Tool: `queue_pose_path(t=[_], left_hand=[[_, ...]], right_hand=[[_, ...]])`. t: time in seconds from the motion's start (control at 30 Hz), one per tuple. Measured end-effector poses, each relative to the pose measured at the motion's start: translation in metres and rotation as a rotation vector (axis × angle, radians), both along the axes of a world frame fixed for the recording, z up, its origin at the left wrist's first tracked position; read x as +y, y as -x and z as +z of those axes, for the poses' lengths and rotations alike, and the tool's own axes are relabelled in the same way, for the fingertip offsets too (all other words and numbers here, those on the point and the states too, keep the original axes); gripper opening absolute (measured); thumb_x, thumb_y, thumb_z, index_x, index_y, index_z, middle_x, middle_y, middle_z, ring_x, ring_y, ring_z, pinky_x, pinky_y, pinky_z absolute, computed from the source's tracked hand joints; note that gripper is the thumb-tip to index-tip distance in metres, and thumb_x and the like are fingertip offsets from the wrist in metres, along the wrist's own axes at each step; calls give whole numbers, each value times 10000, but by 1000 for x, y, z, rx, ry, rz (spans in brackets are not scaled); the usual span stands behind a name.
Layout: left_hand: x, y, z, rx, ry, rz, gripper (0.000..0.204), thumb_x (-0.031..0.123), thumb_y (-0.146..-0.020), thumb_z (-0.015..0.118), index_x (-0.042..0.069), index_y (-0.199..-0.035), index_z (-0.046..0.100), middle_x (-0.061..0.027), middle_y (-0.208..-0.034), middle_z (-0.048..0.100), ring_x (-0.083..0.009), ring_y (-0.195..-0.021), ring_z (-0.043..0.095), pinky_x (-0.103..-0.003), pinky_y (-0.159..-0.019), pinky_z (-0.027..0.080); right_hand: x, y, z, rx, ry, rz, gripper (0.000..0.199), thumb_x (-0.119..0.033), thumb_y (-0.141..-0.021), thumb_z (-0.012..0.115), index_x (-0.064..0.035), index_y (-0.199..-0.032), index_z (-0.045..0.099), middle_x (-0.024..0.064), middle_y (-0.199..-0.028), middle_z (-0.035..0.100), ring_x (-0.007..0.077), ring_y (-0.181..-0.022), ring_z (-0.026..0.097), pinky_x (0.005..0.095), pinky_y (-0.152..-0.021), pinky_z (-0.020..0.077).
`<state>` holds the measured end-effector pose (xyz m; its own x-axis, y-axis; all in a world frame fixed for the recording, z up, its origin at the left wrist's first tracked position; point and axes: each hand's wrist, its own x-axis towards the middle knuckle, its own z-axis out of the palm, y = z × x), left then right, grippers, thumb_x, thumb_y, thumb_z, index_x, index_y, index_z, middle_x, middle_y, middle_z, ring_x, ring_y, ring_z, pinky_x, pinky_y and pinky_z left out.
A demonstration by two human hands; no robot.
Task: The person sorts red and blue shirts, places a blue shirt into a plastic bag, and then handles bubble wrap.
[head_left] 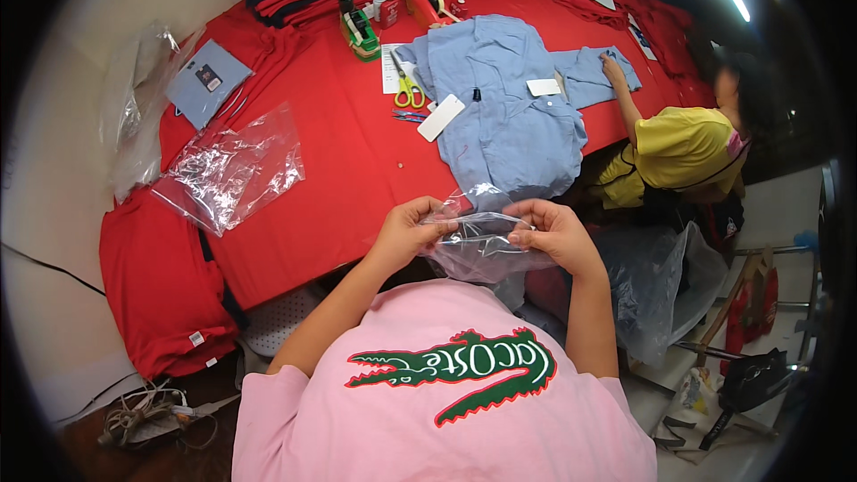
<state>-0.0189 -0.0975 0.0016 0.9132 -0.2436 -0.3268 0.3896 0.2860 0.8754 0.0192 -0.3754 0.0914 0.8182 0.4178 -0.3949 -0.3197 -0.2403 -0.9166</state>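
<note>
Between my left hand (412, 228) and right hand (552, 234), a clear plastic bag (478, 250) is pinched at its mouth by both sets of fingertips. I judge the thin film could slip or tear if I pull unevenly. Beyond my hands lies one blue shirt (504, 116); left, one more empty bag (234, 168); one pair of scissors (408, 89).

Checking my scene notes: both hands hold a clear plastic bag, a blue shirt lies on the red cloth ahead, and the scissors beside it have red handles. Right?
Not quite. The scissors have yellow-green handles, not red, as the head view shows. The rest holds: left hand and right hand hold the clear plastic bag, blue shirt on the red cloth.
</note>
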Motion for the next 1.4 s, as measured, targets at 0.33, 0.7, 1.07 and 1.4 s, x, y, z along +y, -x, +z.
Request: queue_pose_path(t=[0.33,0.7,1.07,1.4], left_hand=[[-73,8,2,-156,328,-414,280,348,-944,696,95,-1006,594,9,-710,598,-253,-952,755,-445,-1199,250],[-99,-36,34,-244,18,-428,212,115,-930,779,46,-1088,656,-50,-986,712,-155,-918,708,-328,-823,568],[-44,-35,37,-254,50,-305,311,292,-1013,709,53,-816,682,-76,-853,735,-146,-615,686,-357,-764,617],[-78,7,205,-1242,-1706,94,237,284,-913,748,140,-758,643,-14,-1367,704,-317,-1477,484,-656,-1269,20]], right_hand=[[-85,2,-33,-104,-290,-84,213,-167,-1071,612,20,-1076,713,82,-826,739,122,-668,695,264,-639,550],[-99,-9,2,-61,-140,171,172,-157,-1011,712,-11,-1103,714,29,-784,705,69,-621,653,213,-560,503],[-127,-26,-22,-119,-430,145,128,-146,-1030,680,-19,-1028,695,48,-924,704,125,-764,679,274,-722,559],[-91,-8,104,-1785,701,110,106,-244,-962,710,-149,-939,753,-13,-1171,764,210,-1257,609,524,-1163,300]])
